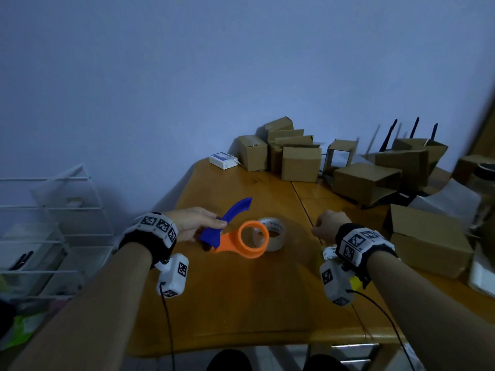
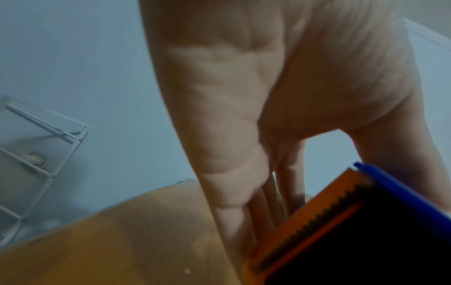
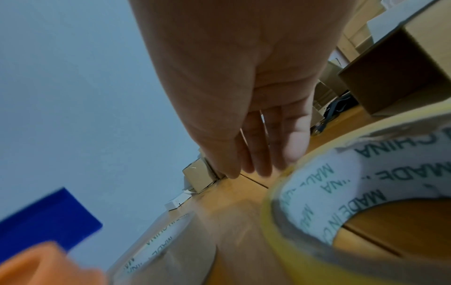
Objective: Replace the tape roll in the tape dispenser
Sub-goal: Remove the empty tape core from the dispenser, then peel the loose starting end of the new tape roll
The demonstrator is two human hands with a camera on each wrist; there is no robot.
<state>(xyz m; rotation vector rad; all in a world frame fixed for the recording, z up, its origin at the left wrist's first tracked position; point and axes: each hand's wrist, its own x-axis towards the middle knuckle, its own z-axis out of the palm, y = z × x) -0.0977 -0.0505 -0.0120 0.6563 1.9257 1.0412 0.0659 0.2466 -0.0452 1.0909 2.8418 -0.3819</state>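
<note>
The tape dispenser [image 1: 242, 235], an orange ring with a blue handle, is held just above the wooden table [image 1: 241, 303] by the left hand [image 1: 194, 222], whose thumb and fingers pinch the blue handle. Right behind its ring a roll of brown tape [image 1: 273, 234] lies flat on the table, while the right hand [image 1: 330, 226] hangs near it with fingers loosely extended and nothing in them; a yellowish tape roll [image 3: 361, 202] sits below that wrist. Cardboard boxes [image 1: 300, 162] crowd the table's far side and right side.
</note>
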